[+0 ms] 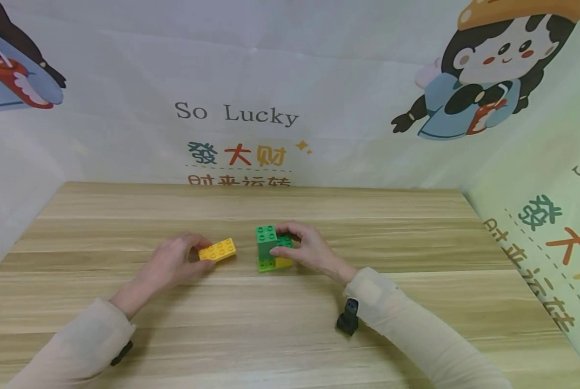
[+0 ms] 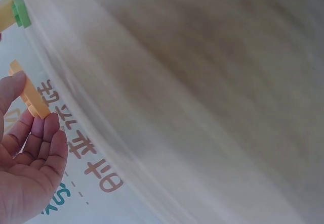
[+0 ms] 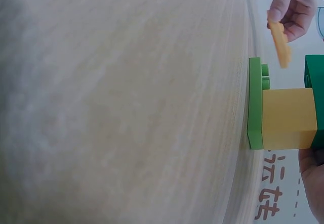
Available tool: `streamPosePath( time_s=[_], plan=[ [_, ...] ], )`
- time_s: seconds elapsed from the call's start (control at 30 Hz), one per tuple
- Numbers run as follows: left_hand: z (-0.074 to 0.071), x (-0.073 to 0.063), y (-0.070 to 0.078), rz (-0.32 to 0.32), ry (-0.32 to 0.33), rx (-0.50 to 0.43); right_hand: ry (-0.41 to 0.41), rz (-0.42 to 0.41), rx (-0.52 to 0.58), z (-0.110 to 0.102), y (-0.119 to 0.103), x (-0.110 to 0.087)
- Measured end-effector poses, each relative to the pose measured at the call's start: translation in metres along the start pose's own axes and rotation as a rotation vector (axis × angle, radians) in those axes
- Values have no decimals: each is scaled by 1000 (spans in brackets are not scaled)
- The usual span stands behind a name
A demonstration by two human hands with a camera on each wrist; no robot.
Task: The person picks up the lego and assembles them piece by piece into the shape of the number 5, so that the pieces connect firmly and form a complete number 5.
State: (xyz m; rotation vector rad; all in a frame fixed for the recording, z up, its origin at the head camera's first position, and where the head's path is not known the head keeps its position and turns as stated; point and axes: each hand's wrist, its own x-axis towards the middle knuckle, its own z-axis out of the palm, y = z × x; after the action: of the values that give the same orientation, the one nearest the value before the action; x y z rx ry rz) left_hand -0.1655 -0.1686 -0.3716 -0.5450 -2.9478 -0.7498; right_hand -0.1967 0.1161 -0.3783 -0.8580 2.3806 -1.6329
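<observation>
My left hand (image 1: pixel 173 262) pinches a thin yellow toy brick (image 1: pixel 218 250) with studs on top, thumb on one side and fingertips on the other. In the left wrist view the yellow brick (image 2: pixel 34 95) is seen edge-on, off the table. To its right, my right hand (image 1: pixel 310 251) grips a small stack of toy bricks. This stack has a light green base plate (image 3: pixel 255 102), a yellow block (image 3: pixel 288 119) on it and a dark green brick (image 3: pixel 317 90) above. A taller green brick (image 1: pixel 266 240) forms its left part. My right fingers partly cover the stack.
The bricks are over a wood-grain table (image 1: pixel 270 335). A pale printed cloth (image 1: pixel 246 65) with cartoon figures and lettering hangs behind the table and along its sides. A black device (image 1: pixel 348 317) is strapped at my right wrist.
</observation>
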Motion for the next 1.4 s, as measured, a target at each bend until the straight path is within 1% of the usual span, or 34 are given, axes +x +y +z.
streamPosePath(
  time_s=[0.23,0.4,0.7,0.87,1.0,1.1,1.17,1.4],
  plan=[
    [-3,2,9,-24,37,-61,2,19,16,0,1,-1],
    [-7,2,16,-41,43,-101,-4,48,34,0,2,-2],
    [-17,8,27,-55,70,-229,-6,60,65,1,4,-1],
    [-23,12,36,-83,69,-294,1,53,73,2,6,0],
    [-26,18,45,-96,53,-333,8,53,74,3,8,0],
    [-26,24,54,-78,44,-358,12,54,70,3,9,0],
    [-24,27,59,-60,48,-368,12,52,70,3,9,0],
    [-18,34,71,21,108,-365,9,53,74,3,10,1]
  ],
)
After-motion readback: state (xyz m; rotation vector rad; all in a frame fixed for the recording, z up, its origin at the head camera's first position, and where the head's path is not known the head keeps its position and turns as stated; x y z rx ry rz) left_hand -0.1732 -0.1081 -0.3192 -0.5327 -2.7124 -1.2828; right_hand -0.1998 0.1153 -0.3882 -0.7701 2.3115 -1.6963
